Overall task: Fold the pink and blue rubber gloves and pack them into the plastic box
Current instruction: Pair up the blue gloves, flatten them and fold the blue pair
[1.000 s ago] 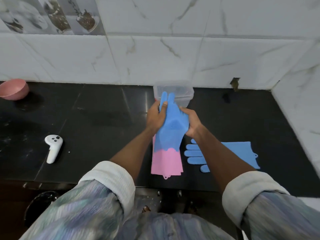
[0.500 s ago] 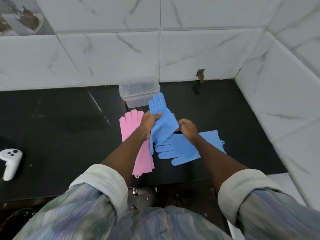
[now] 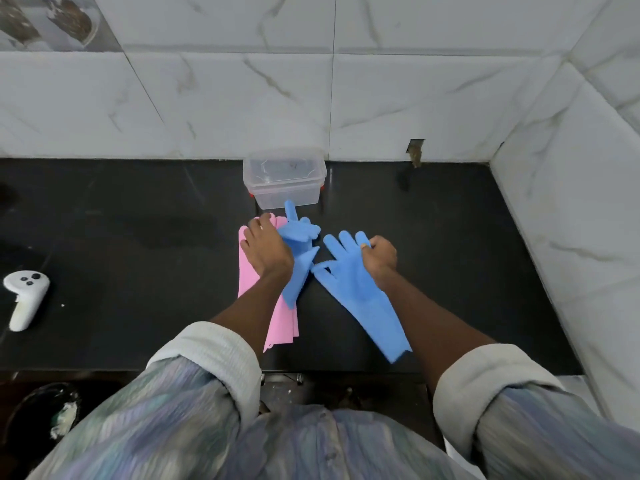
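A clear plastic box (image 3: pixel 284 183) stands open on the black counter by the back wall, with nothing visible inside. Just in front of it lie pink gloves (image 3: pixel 248 278), flat, fingers toward the box. My left hand (image 3: pixel 266 249) rests on them and grips a crumpled blue glove (image 3: pixel 298 251) at its right side. A second blue glove (image 3: pixel 356 289) lies flat to the right, fingers pointing away from me. My right hand (image 3: pixel 379 256) pinches it near the fingers.
A white controller (image 3: pixel 25 296) lies at the counter's left. The tiled wall runs behind the box and along the right side. The counter's front edge (image 3: pixel 329 370) is just past the glove cuffs. A dark bowl (image 3: pixel 41 415) sits below at the lower left.
The first blue glove has come down beside the pink gloves, crumpled under my left hand. My right hand took hold of the second blue glove and turned its fingers toward the wall.
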Tool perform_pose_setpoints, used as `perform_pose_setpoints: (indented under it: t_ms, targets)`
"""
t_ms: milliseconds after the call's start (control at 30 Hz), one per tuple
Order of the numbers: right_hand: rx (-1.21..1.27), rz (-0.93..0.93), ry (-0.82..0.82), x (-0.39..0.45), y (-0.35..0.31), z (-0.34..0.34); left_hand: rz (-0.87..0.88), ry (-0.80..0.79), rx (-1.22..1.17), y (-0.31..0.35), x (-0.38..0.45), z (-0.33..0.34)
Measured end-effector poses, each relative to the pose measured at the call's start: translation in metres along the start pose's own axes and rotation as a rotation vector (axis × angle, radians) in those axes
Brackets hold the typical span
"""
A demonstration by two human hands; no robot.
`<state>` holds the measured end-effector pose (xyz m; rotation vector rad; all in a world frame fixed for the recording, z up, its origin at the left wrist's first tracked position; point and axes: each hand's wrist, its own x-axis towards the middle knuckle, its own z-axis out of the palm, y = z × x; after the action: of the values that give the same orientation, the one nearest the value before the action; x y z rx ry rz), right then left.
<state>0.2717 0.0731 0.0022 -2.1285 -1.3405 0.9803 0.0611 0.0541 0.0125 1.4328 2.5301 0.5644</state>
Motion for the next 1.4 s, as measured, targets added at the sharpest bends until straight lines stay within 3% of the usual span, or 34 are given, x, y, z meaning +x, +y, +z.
perform_pose_setpoints:
  t_ms: [133, 200, 267, 400, 500, 633, 733, 867, 1033, 1133, 1267, 1400]
  targets:
    - [0.188, 0.082, 0.052, 0.010, -0.002, -0.001, 0.381, 0.042, 0.059, 0.008, -0.013, 0.005]
    - [0.205, 0.056, 0.041, 0.012, -0.003, -0.001, 0.585, -0.060, 0.004, 0.015, -0.021, 0.011]
    - [0.223, 0.042, 0.027, 0.014, -0.005, -0.001, 0.672, -0.212, -0.042, 0.024, -0.031, 0.019]
    - [0.448, 0.065, 0.002, 0.021, -0.010, -0.002, 0.488, -0.444, -0.046, 0.034, -0.048, 0.037]
    - [0.568, 0.095, -0.075, 0.025, -0.013, -0.006, 0.299, -0.404, -0.123, 0.035, -0.050, 0.046]
    - [0.624, 0.085, -0.129, 0.031, -0.018, -0.010, 0.256, -0.402, 0.028, 0.036, -0.041, 0.047]
    - [0.466, 0.045, -0.035, 0.037, -0.019, -0.010, 0.296, -0.426, 0.159, 0.037, -0.036, 0.048]
    - [-0.148, -0.176, 0.149, 0.036, -0.008, -0.007, 0.364, -0.349, 0.179, 0.040, -0.040, 0.054]
    - [-0.507, -0.548, -0.003, 0.027, -0.004, 0.006, 0.396, -0.267, 0.115, 0.039, -0.039, 0.055]
    - [-0.469, -0.666, -0.033, 0.018, -0.010, 0.022, 0.362, -0.196, 0.047, 0.039, -0.033, 0.050]
    - [-0.194, -0.589, -0.109, 0.003, -0.034, 0.044, 0.295, -0.083, 0.017, 0.029, -0.020, 0.040]
    - [-0.165, -0.570, -0.293, -0.006, -0.051, 0.058, 0.271, -0.053, 0.065, 0.016, -0.009, 0.031]
